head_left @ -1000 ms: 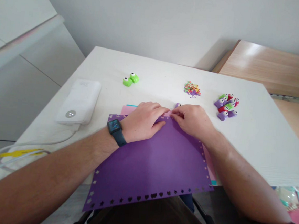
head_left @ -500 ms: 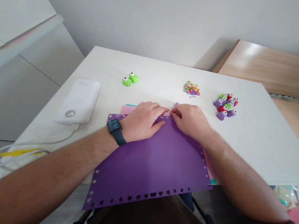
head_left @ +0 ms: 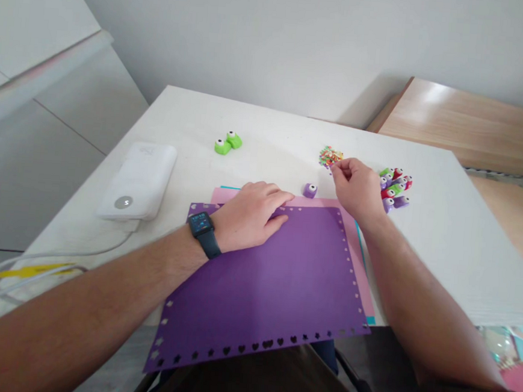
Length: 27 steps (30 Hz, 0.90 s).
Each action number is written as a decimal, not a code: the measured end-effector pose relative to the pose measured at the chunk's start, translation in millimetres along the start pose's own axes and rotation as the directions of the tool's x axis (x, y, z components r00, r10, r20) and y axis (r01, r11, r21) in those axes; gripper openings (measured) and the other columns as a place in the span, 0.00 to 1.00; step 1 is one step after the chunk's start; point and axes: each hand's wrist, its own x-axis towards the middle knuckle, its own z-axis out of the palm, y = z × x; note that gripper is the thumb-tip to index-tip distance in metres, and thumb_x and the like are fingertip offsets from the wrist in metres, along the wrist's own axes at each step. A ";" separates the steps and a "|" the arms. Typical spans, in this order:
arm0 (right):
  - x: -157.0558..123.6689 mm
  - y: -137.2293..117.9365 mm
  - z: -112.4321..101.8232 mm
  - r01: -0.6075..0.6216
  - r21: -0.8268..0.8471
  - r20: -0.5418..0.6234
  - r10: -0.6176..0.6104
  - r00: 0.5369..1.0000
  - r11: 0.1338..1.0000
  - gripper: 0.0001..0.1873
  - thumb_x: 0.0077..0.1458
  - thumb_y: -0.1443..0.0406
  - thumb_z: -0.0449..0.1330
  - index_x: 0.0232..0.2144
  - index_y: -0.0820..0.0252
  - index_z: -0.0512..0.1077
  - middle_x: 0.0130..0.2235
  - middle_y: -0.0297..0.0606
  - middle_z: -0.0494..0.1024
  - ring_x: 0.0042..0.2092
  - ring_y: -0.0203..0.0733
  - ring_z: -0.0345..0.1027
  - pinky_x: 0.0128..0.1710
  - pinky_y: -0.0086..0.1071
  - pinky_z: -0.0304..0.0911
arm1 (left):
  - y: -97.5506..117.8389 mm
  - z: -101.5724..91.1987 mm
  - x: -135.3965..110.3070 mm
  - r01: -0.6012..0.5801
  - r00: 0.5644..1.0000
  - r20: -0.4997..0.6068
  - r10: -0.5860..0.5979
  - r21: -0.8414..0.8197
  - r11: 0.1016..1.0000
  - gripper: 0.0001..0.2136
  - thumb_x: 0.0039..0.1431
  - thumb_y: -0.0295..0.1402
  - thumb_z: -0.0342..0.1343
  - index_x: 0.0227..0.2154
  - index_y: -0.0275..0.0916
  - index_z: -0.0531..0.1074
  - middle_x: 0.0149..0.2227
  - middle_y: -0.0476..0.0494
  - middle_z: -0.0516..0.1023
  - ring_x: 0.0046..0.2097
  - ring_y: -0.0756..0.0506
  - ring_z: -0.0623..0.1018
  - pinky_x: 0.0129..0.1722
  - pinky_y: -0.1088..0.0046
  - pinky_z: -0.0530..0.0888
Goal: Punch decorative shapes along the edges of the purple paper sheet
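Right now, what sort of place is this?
Probably a home craft table rather than a workshop. A white table holds a purple paper sheet with punched star and heart edges, a cluster of small craft punches, and a little pile of colourful punched paper bits.

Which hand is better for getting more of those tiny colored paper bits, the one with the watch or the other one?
Probably your right hand: its fingertips are right at the paper bits. The left hand is farther away, lying on the purple paper sheet.

A craft punch [head_left: 309, 191] sits behind the paper [head_left: 273, 281], left of the confetti [head_left: 327, 156].
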 end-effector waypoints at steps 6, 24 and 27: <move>2.6 1.6 -2.0 0.005 -0.190 0.062 0.007 0.998 0.982 0.18 0.68 0.63 0.55 0.50 0.61 0.83 0.44 0.50 0.87 0.46 0.55 0.79 0.49 0.43 0.69 | 0.6 -0.3 0.6 0.006 1.000 0.002 -0.006 -0.002 1.000 0.13 0.70 0.34 0.58 0.54 0.37 0.75 0.50 0.37 0.81 0.52 0.38 0.78 0.56 0.56 0.74; 1.2 6.9 -6.6 0.057 -0.275 0.196 -0.002 0.981 0.960 0.26 0.68 0.62 0.53 0.62 0.62 0.77 0.50 0.54 0.85 0.51 0.59 0.79 0.55 0.49 0.70 | 0.8 -0.8 -0.1 0.004 1.000 0.004 -0.004 0.008 1.000 0.13 0.71 0.35 0.56 0.54 0.38 0.75 0.50 0.37 0.81 0.53 0.38 0.78 0.57 0.56 0.73; 1.1 7.2 -6.8 0.058 -0.269 0.200 -0.004 0.980 0.961 0.25 0.68 0.61 0.53 0.61 0.62 0.77 0.48 0.53 0.86 0.48 0.59 0.79 0.53 0.48 0.70 | 0.9 -0.5 -0.2 0.002 1.000 0.004 -0.002 0.011 1.000 0.13 0.71 0.35 0.56 0.54 0.38 0.75 0.50 0.37 0.81 0.53 0.38 0.78 0.57 0.56 0.73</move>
